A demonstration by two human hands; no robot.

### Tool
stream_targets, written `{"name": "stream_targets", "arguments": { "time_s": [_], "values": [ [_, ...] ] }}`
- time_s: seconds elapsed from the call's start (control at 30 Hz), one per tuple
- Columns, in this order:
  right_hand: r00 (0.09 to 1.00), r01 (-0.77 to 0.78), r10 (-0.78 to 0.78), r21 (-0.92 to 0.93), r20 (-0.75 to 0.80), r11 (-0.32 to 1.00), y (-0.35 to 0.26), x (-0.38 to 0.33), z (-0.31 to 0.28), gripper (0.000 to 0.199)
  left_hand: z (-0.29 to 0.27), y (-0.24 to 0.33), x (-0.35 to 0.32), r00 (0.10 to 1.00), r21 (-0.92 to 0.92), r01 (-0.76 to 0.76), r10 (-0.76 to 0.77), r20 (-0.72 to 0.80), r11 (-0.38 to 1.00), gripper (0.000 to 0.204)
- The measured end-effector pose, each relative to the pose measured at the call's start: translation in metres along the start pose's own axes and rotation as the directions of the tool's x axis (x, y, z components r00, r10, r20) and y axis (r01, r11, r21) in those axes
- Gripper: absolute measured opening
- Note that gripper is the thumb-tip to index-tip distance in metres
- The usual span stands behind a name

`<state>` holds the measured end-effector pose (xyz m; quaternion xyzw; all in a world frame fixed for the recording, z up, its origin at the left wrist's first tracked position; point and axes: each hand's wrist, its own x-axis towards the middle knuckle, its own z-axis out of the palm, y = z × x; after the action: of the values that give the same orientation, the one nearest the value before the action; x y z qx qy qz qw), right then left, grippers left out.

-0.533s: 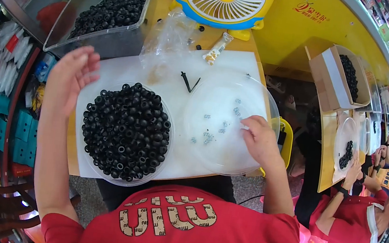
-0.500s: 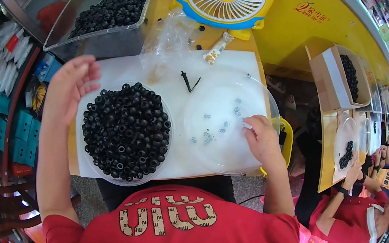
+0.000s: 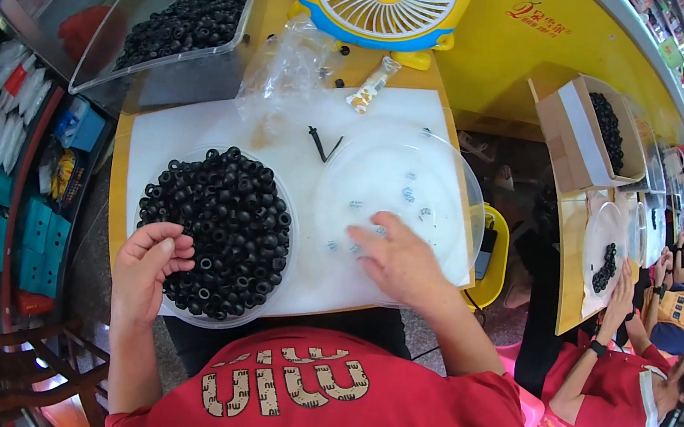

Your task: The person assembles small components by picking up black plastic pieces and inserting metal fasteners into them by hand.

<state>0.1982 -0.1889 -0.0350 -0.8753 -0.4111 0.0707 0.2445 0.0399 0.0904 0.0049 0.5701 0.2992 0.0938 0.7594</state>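
Note:
My left hand [image 3: 152,268] is at the left edge of a big heap of black plastic ring-like pieces [image 3: 223,228] in a round clear dish [image 3: 294,207]. Its fingers are curled with the thumb pressed to them; whatever may be between them is hidden. My right hand [image 3: 401,260] hovers over a second round clear dish [image 3: 475,201], its fingers stretched and apart, nothing visible in them. Small clear-bluish pieces [image 3: 408,195] lie scattered in that dish, some partly covered by the hand. Between the dishes, towards the back, lies a thin black V-shaped strip [image 3: 321,145].
A large clear bin [image 3: 162,69] of black pieces stands back left. Behind the white board [image 3: 199,121] are a crumpled plastic bag [image 3: 288,68], a small wrapped packet [image 3: 374,84] and a yellow fan [image 3: 384,3]. A yellow bin [image 3: 493,264] stands right; a co-worker [image 3: 597,377] sits beyond.
My left hand has come down and nearer to the edge of the black heap, its fingers curling. My right hand has moved left across the clear dish, its fingers spreading.

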Motion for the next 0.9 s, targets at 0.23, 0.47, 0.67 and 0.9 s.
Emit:
{"name": "stream_targets", "arguments": {
  "time_s": [0.23, 0.47, 0.67, 0.9],
  "values": [
    [0.995, -0.1, 0.102, -0.14, 0.005, 0.985, 0.033, -0.001, 0.005, 0.015, 0.006, -0.006, -0.007, 0.999, 0.019, -0.009, 0.008, 0.051, 1.0, 0.017],
    [0.922, -0.264, 0.323, 0.266, -0.212, 0.927, 0.036, -0.017, -0.032, 0.012, 0.009, -0.003, -0.015, 0.998, 0.019, -0.017, 0.016, 0.057, 1.0, 0.018],
    [0.948, -0.147, 0.224, 0.311, -0.228, 0.939, 0.035, -0.019, -0.027, 0.011, 0.045, -0.003, -0.015, 0.976, 0.08, -0.015, -0.003, 0.217, 0.997, 0.018],
    [0.959, -0.102, 0.13, 0.123, -0.252, 0.987, 0.051, -0.007, -0.027, 0.014, 0.069, -0.009, -0.016, 0.932, 0.176, 0.034, -0.095, 0.35, 0.984, 0.02]
  ]
}}
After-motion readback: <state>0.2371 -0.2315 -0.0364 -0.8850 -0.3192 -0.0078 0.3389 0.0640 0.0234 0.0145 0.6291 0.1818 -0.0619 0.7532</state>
